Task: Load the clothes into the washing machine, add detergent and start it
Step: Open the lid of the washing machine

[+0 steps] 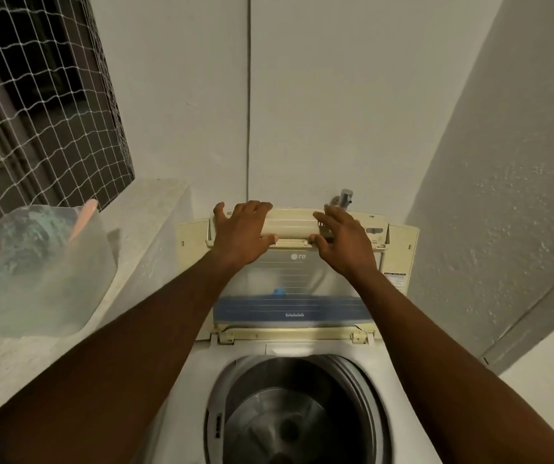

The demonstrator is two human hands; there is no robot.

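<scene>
A white top-loading washing machine (182,390) stands below me with its folding lid (289,276) raised upright against the wall. The steel drum (289,420) is exposed, and no clothes show in it. My left hand (240,229) and my right hand (344,239) both grip the cream handle bar (290,226) along the lid's top edge, thumbs underneath. A translucent plastic tub (34,279) holding blue-green detergent powder and a pink scoop (83,217) sits on the ledge to the left.
The white ledge (141,229) runs along the left under a netted window (34,105). A metal tap (344,197) sticks out of the wall behind the lid. A textured wall (503,195) closes the right side, and a cable (249,95) runs down the back wall.
</scene>
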